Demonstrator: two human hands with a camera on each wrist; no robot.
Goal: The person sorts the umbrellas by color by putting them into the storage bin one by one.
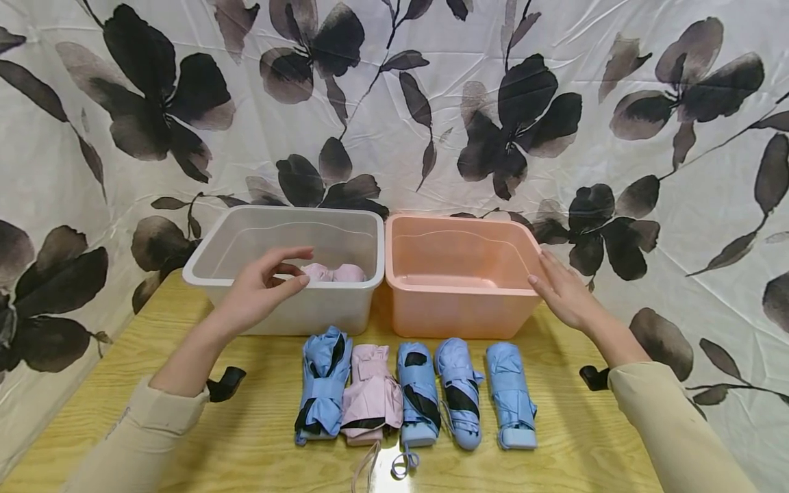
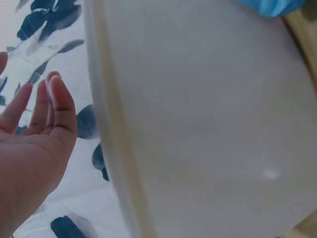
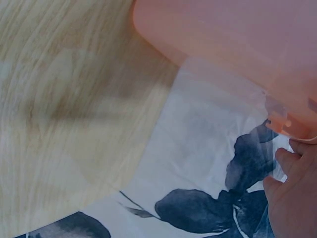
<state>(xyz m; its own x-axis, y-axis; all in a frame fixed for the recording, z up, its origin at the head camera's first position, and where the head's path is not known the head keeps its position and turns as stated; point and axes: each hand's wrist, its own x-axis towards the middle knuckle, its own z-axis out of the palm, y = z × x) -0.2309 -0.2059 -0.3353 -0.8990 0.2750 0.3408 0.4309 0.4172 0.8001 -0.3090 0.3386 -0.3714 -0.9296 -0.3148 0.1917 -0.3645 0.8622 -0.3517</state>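
Pink bundles (image 1: 348, 273) lie in the white bin (image 1: 314, 308), nine o'clock; I judge this a release. My left hand (image 1: 255, 287), empty, fingers parted, hovers there; my right hand (image 1: 564, 291) rests against the peach bin (image 1: 462, 313), four o'clock. Next calls for gripping the table's (image 1: 246, 428) pink bundle (image 1: 372, 400), near six.

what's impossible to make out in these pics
- Head view: the lower parts of the pink bundles, hidden by the front wall of the white bin.
- Left wrist view: most of a blue bundle, cut off by the top edge.
- Right wrist view: part of the right hand, cut off by the right edge.
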